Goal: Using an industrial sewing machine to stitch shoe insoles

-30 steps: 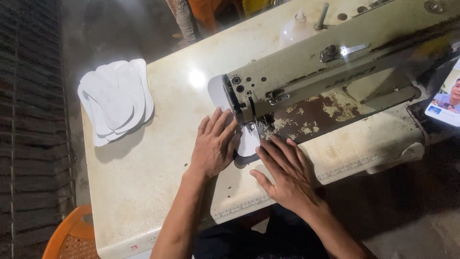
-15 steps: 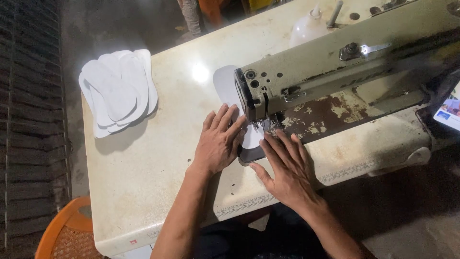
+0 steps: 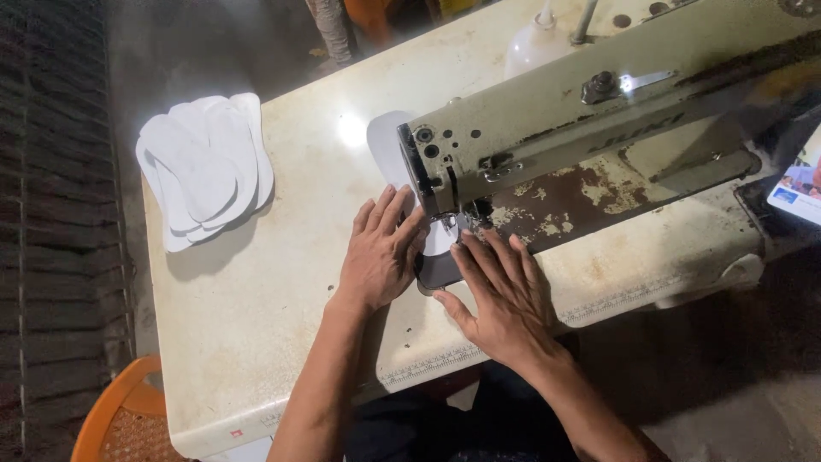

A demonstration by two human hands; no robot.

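**Hands settle the insole under the needle**

Over the last second both hands have crept slightly along the cream counter (image 3: pixel 256 342), feeding the piece. Above them sits the worn sewing machine (image 3: pixel 599 111). Left hand (image 3: pixel 376 257) and right hand (image 3: pixel 505 295) lie flat, fingers spread, gripping nothing, pressing the smooth white insole (image 3: pixel 438 244). Well left: stacked insoles (image 3: pixel 201 171).

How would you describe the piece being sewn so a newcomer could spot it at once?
Find the cream sewing machine on the worn table. Under its head, between the left hand and right hand, lies a sole-shaped piece, white with a dark layer, unlike the all-white stack at the table's far left.
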